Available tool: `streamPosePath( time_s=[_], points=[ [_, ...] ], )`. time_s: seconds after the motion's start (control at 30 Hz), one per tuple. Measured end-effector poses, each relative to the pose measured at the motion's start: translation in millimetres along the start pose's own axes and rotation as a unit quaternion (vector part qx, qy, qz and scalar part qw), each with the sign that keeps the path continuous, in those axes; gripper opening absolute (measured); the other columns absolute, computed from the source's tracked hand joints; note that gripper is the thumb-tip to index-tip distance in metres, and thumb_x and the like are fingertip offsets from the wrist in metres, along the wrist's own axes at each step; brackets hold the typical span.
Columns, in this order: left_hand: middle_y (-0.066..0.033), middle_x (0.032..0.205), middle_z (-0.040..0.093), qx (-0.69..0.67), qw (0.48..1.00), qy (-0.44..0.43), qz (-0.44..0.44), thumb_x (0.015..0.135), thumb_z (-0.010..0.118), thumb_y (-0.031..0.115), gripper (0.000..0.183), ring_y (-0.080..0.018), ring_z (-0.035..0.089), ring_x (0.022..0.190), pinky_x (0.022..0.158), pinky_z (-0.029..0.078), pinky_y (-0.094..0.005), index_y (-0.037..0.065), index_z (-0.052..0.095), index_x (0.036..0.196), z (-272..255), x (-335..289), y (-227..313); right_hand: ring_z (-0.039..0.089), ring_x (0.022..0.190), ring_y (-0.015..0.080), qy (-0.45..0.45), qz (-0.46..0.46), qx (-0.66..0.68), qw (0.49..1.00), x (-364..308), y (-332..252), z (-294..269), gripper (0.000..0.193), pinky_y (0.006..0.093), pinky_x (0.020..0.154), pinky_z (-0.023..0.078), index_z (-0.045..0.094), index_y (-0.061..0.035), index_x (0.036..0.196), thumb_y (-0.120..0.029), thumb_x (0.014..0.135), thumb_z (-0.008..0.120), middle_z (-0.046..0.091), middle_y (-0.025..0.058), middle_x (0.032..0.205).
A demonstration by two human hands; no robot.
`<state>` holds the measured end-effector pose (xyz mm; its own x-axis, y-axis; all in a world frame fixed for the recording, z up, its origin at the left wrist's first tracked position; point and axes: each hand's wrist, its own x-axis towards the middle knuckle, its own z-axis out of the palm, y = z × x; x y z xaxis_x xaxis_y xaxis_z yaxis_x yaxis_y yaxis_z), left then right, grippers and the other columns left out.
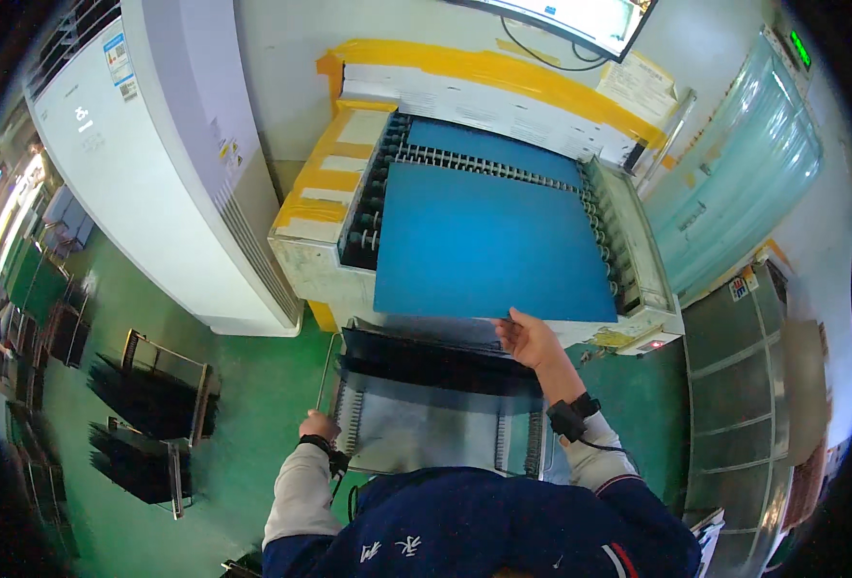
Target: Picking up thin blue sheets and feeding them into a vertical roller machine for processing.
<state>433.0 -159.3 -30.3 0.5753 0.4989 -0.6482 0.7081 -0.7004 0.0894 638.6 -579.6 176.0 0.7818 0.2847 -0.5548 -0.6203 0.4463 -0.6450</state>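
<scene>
A large blue panel lies on the roller conveyor of a machine, its near edge reaching past the rollers. At that edge is my right hand, fingers loosely curled and apart, with a fingertip overlapping the panel's edge; I cannot make out a firm grip. My left hand is closed at the left side of a metal rack, around its upright side bar. Dark thin panels stand in the far part of this rack, between its toothed side strips.
A second blue panel lies farther in on the rollers. A tall white air conditioner stands left, and racks of dark panels are on the green floor. A metal cabinet borders the right; a monitor hangs above.
</scene>
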Motion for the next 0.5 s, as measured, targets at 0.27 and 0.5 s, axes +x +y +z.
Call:
streamPosePath(
  time_s=[0.27,0.5],
  points=[
    [-0.0200,0.096,0.067,0.000,1.000,-0.021,-0.008,0.067,0.074,0.032,0.069,-0.0330,0.066,0.092,0.079,0.054,-0.0397,-0.004,0.042,0.118,-9.4,-8.3,1.8,0.065,0.076,0.0199,-0.042,0.052,-0.034,0.997,20.0,-10.4,8.3,0.035,0.0305,0.063,0.054,0.058,0.0002,0.104,-0.033,0.094,0.052,0.067,0.0117,0.094],
    [-0.0201,0.097,0.067,-0.010,0.999,-0.028,-0.010,0.067,0.073,0.031,0.070,-0.0329,0.066,0.092,0.079,0.054,-0.0389,-0.005,0.043,0.118,-2.1,1.9,-0.5,0.065,0.073,0.0196,-0.049,0.028,-0.194,0.979,13.7,-16.6,31.2,0.039,0.0305,0.063,0.053,0.059,-0.0006,0.102,-0.037,0.095,0.047,0.067,0.0132,0.093]
  ],
)
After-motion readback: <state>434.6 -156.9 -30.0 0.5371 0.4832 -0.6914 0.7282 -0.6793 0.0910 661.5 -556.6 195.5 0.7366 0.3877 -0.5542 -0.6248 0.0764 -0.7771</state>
